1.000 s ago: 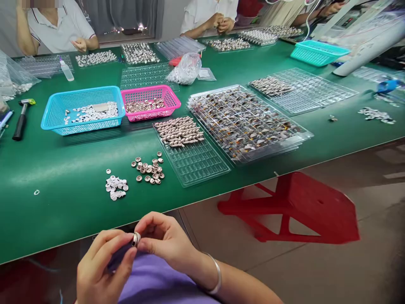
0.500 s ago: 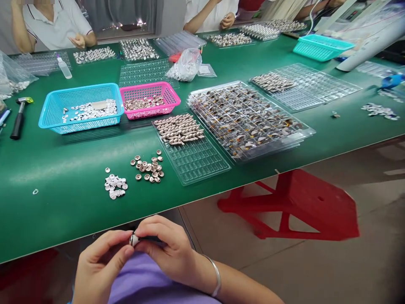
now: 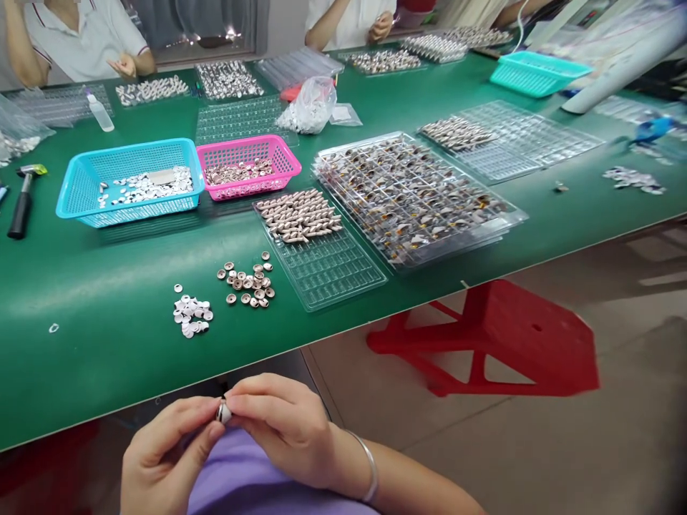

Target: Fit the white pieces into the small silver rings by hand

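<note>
Just off the table's near edge, above my lap, my left hand (image 3: 169, 447) and my right hand (image 3: 284, 425) pinch one small round white-and-dark piece (image 3: 223, 413) between thumbs and fingertips. Its exact kind is too small to make out, and the fingers cover much of it. On the table ahead lies a loose cluster of white discs (image 3: 192, 315). To the right of them are several beige cup-shaped caps (image 3: 252, 280), most showing their hollow side. A clear compartment tray (image 3: 343, 275) beyond holds rows of beige pieces (image 3: 298, 214) in its far half.
A blue basket (image 3: 67, 189) of white pieces touches a pink basket (image 3: 293, 161) of caps. Stacked filled trays (image 3: 424, 200) stand right of them. A hammer (image 3: 22, 204) lies far left. A red stool (image 3: 537, 336) stands beyond the table edge. Two people (image 3: 80, 43) sit opposite.
The view has shifted slightly, moving the table's contents a little left. My right fingers have closed in tighter over the small piece; both hands still hold it.
</note>
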